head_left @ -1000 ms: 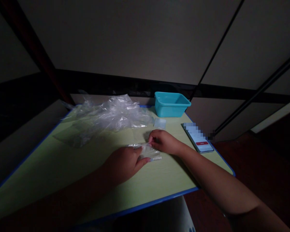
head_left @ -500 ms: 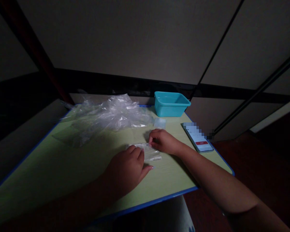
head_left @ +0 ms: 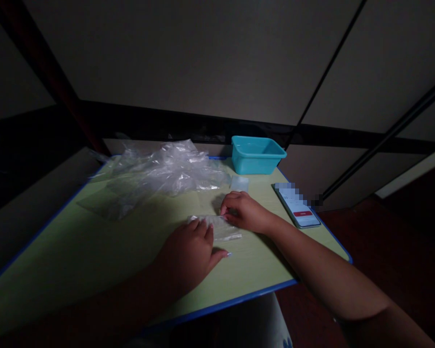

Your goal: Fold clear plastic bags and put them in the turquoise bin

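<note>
A small clear plastic bag (head_left: 226,233) lies flat on the pale green table (head_left: 261,263) in front of me. My left hand (head_left: 190,249) rests over its left part, fingers laid on the plastic and thumb stretched out to the side. At the bag's far right edge, my right hand (head_left: 244,211) pinches the plastic between thumb and forefinger. Part of the bag is hidden under my left hand. Just beyond my right hand lies a small pale, translucent square piece (head_left: 239,183).
A heap of crumpled clear plastic bags (head_left: 174,169) spreads over the far left of the table. A turquoise plastic basket (head_left: 257,164) stands at the far edge. To the right lies a phone (head_left: 297,205) with its screen lit. Panelled walls rise behind the table.
Both hands keep nearly the same places. My left fingers have shifted slightly on the bag, and the far edge of the bag looks a little straighter by my right fingertips.
</note>
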The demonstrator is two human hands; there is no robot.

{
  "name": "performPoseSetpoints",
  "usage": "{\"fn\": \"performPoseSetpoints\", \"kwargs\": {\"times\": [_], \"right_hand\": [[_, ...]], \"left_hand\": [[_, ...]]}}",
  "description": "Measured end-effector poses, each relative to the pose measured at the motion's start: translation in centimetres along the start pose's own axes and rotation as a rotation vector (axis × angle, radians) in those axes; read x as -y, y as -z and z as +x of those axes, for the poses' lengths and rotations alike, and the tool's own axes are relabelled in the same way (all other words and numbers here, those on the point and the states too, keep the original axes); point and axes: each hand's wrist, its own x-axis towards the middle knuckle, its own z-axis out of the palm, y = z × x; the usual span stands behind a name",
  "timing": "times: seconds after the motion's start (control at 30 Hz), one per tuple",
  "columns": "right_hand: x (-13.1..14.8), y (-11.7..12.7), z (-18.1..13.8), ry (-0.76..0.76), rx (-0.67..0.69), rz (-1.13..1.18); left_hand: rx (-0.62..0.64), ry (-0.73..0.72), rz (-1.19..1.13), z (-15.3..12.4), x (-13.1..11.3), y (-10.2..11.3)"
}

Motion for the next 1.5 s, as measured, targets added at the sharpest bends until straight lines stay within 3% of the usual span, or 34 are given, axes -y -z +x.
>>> {"fn": "performPoseSetpoints", "kwargs": {"times": [0.3, 0.7, 1.0, 1.2, 1.5], "right_hand": [[0.1, 0.1, -0.1, 0.034, 0.042, -0.027], [1.4, 1.4, -0.3, 0.002, 0.159, -0.102], [0.7, 0.9, -0.1, 0.055, 0.137, -0.039], [0.7, 0.7, 0.0, 0.062, 0.122, -0.031], [0.7, 1.0, 0.0, 0.058, 0.129, 0.016]], "left_hand": [[-0.048, 0.016, 0.015, 0.0, -0.1, -0.6], [-0.022, 0.053, 0.006, 0.0, -0.2, -0.5], [-0.159, -0.003, -0.032, 0.0, 0.0, 0.6], [-0.231, -0.050, -0.074, 0.2, 0.3, -1.0], [-0.123, -0.051, -0.072, 0.5, 0.6, -1.6]]}}
